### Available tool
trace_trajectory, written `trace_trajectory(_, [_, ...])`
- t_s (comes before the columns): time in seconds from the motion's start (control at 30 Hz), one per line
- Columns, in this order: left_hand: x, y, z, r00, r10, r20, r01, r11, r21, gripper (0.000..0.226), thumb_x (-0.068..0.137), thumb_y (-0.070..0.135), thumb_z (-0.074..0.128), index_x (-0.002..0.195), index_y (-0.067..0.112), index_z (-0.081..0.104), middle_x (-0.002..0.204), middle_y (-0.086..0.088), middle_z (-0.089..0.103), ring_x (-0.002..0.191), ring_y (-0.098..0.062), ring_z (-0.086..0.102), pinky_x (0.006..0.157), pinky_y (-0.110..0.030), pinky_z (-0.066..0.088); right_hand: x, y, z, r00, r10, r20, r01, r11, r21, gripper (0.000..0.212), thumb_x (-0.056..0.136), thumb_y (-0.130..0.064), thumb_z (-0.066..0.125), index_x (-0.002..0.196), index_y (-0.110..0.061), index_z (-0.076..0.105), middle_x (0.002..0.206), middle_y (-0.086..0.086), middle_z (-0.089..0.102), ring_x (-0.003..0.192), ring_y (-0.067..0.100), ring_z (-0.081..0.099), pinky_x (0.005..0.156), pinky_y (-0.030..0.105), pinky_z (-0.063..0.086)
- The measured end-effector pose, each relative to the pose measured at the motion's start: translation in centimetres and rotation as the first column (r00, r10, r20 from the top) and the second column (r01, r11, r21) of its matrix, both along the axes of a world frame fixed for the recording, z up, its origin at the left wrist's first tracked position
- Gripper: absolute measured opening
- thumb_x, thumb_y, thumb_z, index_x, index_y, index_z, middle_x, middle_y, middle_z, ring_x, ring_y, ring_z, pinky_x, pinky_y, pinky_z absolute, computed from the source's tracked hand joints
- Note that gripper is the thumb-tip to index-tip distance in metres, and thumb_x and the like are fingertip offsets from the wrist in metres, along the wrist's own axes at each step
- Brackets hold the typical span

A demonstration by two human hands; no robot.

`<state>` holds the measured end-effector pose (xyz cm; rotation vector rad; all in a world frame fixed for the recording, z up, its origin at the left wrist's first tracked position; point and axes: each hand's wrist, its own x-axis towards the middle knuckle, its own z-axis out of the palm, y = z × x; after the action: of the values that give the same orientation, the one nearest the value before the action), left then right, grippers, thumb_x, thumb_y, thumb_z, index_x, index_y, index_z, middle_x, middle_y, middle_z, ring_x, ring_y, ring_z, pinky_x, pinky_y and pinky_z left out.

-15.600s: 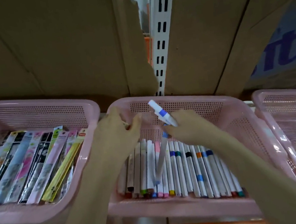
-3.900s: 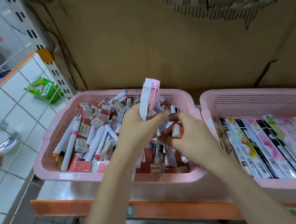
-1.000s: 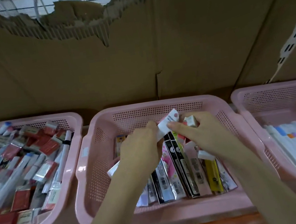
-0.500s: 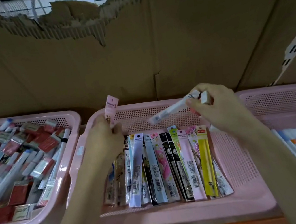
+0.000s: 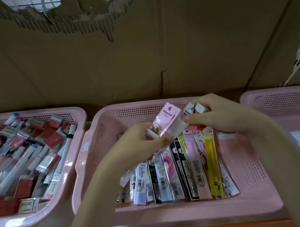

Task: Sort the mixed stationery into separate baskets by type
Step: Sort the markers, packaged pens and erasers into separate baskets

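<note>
Both hands grip one pink packet (image 5: pixel 166 119) over the middle basket (image 5: pixel 86 161); its lower end hidden

Left hand (image 5: pixel 140 146) gripping pink packet (image 5: pixel 167 119), tilted, above middle pink basket (image 5: pixel 250 166). Right hand (image 5: pixel 221 117) pinching packet's upper edge, clutching small erasers (image 5: pixel 196 108). Packaged pens (image 5: pixel 188 168) under both hands; mixed-stationery basket (image 5: pixel 73 128) left of left hand.

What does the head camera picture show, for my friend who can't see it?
Two hands meet over the middle pink basket of long packets: the left hand holds a pink packet, and the right hand holds small erasers and touches the packet. A left basket holds mixed stationery.
</note>
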<state>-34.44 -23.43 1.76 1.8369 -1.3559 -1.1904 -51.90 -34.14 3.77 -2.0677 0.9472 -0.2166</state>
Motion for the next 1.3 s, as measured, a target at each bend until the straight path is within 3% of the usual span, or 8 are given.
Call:
trace_trajectory(0.27, [-1.1, -1.6, 0.0, 0.991, 0.086, 0.100, -0.081, 0.995, -0.053, 0.017, 0.091, 0.023, 0.061, 0.074, 0.021, 0.057, 0.064, 0.002, 0.059, 0.046, -0.004, 0.050, 0.041, -0.012, 0.040, -0.6, -0.2, -1.1, 0.974, -0.224, 0.036, 0.226, 0.973, -0.057, 0.018, 0.088, -0.032, 0.063, 0.103, -0.024, 0.058, 0.086, -0.003, 0.068, 0.073, 0.011, 0.068, 0.072, 0.033, 0.055])
trace_trajectory(0.37, [-1.6, -2.3, -0.8, 0.988, 0.111, 0.111, -0.116, 0.992, 0.044, 0.015, 0.092, 0.020, 0.058, 0.078, 0.023, 0.054, 0.071, 0.001, 0.065, 0.044, -0.002, 0.051, 0.040, -0.013, 0.041, -1.2, -0.2, -2.1, 0.932, -0.361, 0.041, 0.363, 0.921, -0.142, 0.021, 0.086, -0.027, 0.059, 0.089, -0.007, 0.064, 0.070, 0.005, 0.065, 0.058, 0.011, 0.059, 0.060, 0.034, 0.051])
trace_trajectory(0.5, [-2.5, -2.8, -3.7, 0.944, -0.047, 0.327, -0.032, 0.972, 0.234, 0.009, 0.089, 0.011, 0.057, 0.081, 0.014, 0.059, 0.078, -0.011, 0.065, 0.058, -0.018, 0.055, 0.061, -0.027, 0.053, -1.5, 0.8, -3.0, 0.954, -0.301, 0.000, 0.299, 0.948, -0.104, 0.018, 0.087, -0.024, 0.058, 0.080, -0.008, 0.063, 0.066, 0.002, 0.060, 0.055, 0.006, 0.052, 0.053, 0.023, 0.043])
trace_trajectory(0.6, [-2.5, -2.7, -4.7, 0.859, -0.152, 0.489, 0.035, 0.970, 0.240, 0.028, 0.091, 0.022, 0.057, 0.068, 0.010, 0.048, 0.064, -0.006, 0.048, 0.053, -0.018, 0.044, 0.048, -0.023, 0.036, -1.4, 1.2, -3.3, 0.969, -0.248, -0.017, 0.247, 0.966, -0.075, 0.014, 0.089, -0.023, 0.058, 0.076, -0.020, 0.059, 0.067, -0.001, 0.059, 0.060, 0.010, 0.052, 0.059, 0.028, 0.043])
trace_trajectory(0.67, [-2.3, -2.4, -4.1, 0.841, -0.117, 0.528, 0.065, 0.991, 0.116, 0.021, 0.091, 0.030, 0.058, 0.084, 0.011, 0.053, 0.074, -0.005, 0.053, 0.063, -0.018, 0.048, 0.049, -0.022, 0.034, -1.2, 1.3, -3.5, 0.968, -0.251, -0.012, 0.249, 0.966, -0.069, 0.019, 0.090, -0.028, 0.058, 0.072, -0.022, 0.058, 0.062, -0.004, 0.057, 0.060, 0.012, 0.054, 0.059, 0.029, 0.043])
trace_trajectory(0.87, [-1.5, -1.4, -2.1, 0.897, -0.092, 0.433, 0.133, 0.989, -0.064, 0.027, 0.091, 0.030, 0.061, 0.076, 0.023, 0.040, 0.077, 0.001, 0.054, 0.063, -0.011, 0.052, 0.051, -0.019, 0.040, 0.3, 1.9, -3.4, 0.978, -0.206, 0.023, 0.206, 0.979, 0.008, 0.037, 0.090, -0.045, 0.056, 0.084, -0.010, 0.065, 0.068, 0.005, 0.063, 0.067, 0.013, 0.067, 0.068, 0.036, 0.053])
trace_trajectory(1.0, [-0.8, -0.9, -1.8, 0.978, -0.090, 0.187, 0.100, 0.994, -0.042, 0.013, 0.090, 0.028, 0.062, 0.087, 0.016, 0.058, 0.083, -0.003, 0.068, 0.073, -0.011, 0.066, 0.071, -0.032, 0.057, 1.2, 1.9, -3.3, 0.970, -0.237, 0.055, 0.238, 0.971, -0.017, 0.040, 0.092, -0.028, 0.059, 0.086, 0.011, 0.057, 0.071, -0.014, 0.050, 0.051, -0.007, 0.060, 0.048, 0.011, 0.043])
trace_trajectory(1.3, [1.8, -0.6, -0.7, 0.991, -0.051, 0.124, 0.061, 0.996, -0.071, 0.031, 0.086, 0.036, 0.064, 0.114, 0.023, 0.065, 0.091, 0.015, 0.068, 0.083, 0.002, 0.063, 0.076, -0.016, 0.050, 1.8, 1.2, -2.5, 0.991, -0.133, 0.023, 0.134, 0.991, -0.023, 0.038, 0.092, -0.024, 0.059, 0.066, 0.001, 0.045, 0.071, -0.015, 0.045, 0.061, -0.004, 0.057, 0.060, 0.017, 0.049])
